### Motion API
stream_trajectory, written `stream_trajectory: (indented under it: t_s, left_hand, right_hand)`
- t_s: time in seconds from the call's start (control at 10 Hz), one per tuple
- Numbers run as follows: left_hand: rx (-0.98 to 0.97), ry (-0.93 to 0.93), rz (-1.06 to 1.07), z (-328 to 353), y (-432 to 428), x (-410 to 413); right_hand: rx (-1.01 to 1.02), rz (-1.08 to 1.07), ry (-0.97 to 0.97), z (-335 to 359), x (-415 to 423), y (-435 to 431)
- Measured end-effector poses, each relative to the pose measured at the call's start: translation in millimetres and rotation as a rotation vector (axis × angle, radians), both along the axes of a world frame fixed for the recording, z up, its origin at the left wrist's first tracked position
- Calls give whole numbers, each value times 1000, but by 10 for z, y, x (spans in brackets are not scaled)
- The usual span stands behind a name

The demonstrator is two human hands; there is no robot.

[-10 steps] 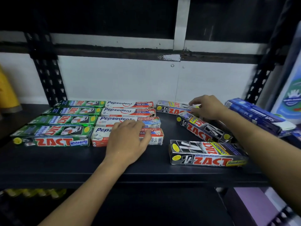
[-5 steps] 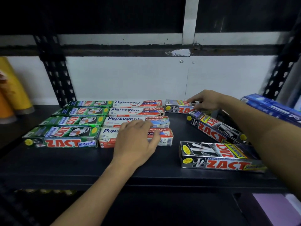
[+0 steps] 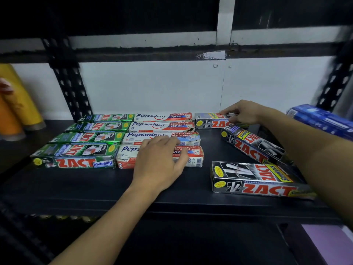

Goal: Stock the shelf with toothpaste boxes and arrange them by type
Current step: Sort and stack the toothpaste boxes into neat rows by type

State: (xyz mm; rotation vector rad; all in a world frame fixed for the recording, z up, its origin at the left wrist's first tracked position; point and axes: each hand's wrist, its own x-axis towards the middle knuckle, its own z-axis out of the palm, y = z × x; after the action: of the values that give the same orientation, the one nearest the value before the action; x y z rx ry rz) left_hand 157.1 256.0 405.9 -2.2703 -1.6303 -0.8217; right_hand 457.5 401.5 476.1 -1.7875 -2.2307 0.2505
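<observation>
Shelf (image 3: 76,186): four Pepsodent (image 3: 150,125), seven Zact boxes (image 3: 254,188)

A yellow cylinder (image 3: 21,96) stands at the far left, leaning slightly, with an orange cylinder (image 3: 8,121) just in front of it; both are blurred. Behind everything runs a white wall panel (image 3: 152,87) with a small screw (image 3: 215,65) near its upper edge. A dark horizontal beam (image 3: 133,54) crosses above the panel and carries a chipped white patch (image 3: 214,55). A white vertical strip (image 3: 224,20) rises from that beam. Black perforated uprights frame the scene: a left upright (image 3: 68,83) and a blurred right upright (image 3: 334,83). A purple surface (image 3: 324,243) shows at the bottom right corner, and a row of gold-coloured tops (image 3: 63,217) glints low at the left.
</observation>
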Motion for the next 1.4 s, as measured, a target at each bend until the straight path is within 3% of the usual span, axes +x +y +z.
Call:
stream_trajectory:
  t_s: [0.6, 1.0, 1.4]
  left_hand:
    - [-7, -6, 3, -5, 9, -12]
    - [7, -18, -13, -3, 2, -17]
    - [-7, 10, -2, -1, 8, -11]
  right_hand:
    - [84, -27, -128, 11, -87, -89]
    - [103, 14, -94, 136, -57, -730]
    - [112, -39, -286, -18, 195, -1551]
